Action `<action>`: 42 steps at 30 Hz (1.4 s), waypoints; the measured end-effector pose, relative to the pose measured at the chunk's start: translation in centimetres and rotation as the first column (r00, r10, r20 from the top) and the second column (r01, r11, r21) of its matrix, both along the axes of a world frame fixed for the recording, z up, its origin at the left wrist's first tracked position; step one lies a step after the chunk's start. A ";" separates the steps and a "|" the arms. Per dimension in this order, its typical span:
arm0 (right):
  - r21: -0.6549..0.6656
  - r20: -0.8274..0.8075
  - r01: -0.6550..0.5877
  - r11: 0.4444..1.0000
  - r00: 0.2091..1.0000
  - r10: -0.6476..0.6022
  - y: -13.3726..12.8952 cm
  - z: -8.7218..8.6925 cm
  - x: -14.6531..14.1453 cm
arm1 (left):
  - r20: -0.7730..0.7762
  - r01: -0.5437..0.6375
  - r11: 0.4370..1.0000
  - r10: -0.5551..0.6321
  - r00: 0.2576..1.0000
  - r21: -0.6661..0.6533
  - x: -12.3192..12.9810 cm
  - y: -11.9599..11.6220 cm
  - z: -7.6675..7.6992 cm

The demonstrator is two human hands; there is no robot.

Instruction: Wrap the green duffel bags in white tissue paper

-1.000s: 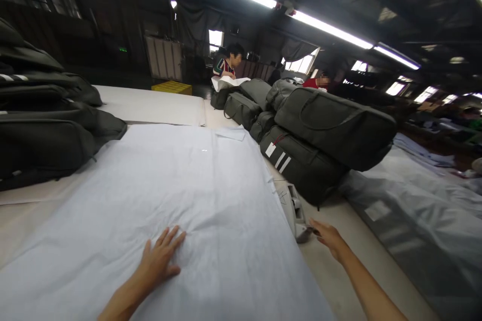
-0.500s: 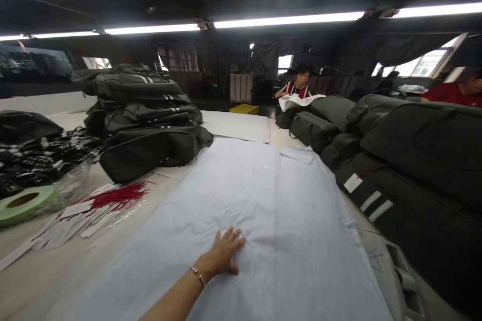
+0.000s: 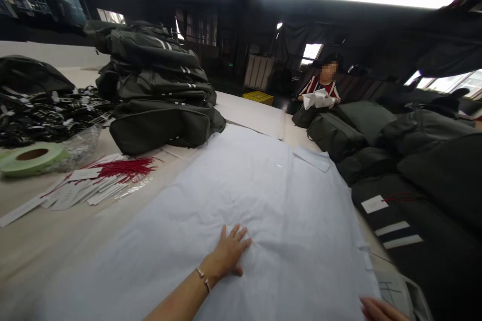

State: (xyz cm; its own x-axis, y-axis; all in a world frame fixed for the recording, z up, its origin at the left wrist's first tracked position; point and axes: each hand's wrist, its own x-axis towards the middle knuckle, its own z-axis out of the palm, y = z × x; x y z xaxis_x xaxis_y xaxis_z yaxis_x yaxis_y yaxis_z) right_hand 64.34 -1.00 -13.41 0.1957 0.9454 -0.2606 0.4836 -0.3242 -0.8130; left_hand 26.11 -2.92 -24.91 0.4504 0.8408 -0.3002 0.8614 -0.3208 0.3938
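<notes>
My left hand [image 3: 227, 252], with a bracelet at the wrist, lies flat with its fingers spread on a stack of thin white sheets [image 3: 222, 175]. Small creases run out from under its fingertips. At the lower right, my right hand [image 3: 380, 309] is partly in view beside the sheets' right edge. Its fingers are stretched out and close together, with nothing visible in them; the rest of it is cut off by the frame. A small folded white piece [image 3: 312, 158] lies at the far right corner of the sheets.
Dark green bags are piled at the far left [image 3: 161, 125] and along the right [image 3: 406, 230]. White tags with red strings [image 3: 109, 180], a roll of green tape [image 3: 33, 159] and black straps [image 3: 48, 115] lie on the left. A co-worker [image 3: 322, 88] holds a white sheet beyond.
My right hand has come into view at the lower right. My left hand stays pressed on the white sheets. The view has tilted down and leans to one side.
</notes>
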 end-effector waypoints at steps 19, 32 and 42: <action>-0.305 -0.074 -0.373 0.876 0.927 0.368 24.3 -7.7 -16.9 | 0.199 -0.022 0.999 0.026 0.980 -0.025 -0.2 -0.6 -2.0; -0.090 -0.700 -0.420 0.903 0.672 0.243 18.5 -0.5 -16.4 | 0.115 -0.009 1.000 0.007 0.993 0.015 0.5 -0.8 -2.9; -0.178 -0.984 -0.297 0.938 0.082 -0.160 8.1 1.2 -18.2 | 0.375 -0.302 0.949 0.247 0.894 0.095 0.3 -1.4 5.4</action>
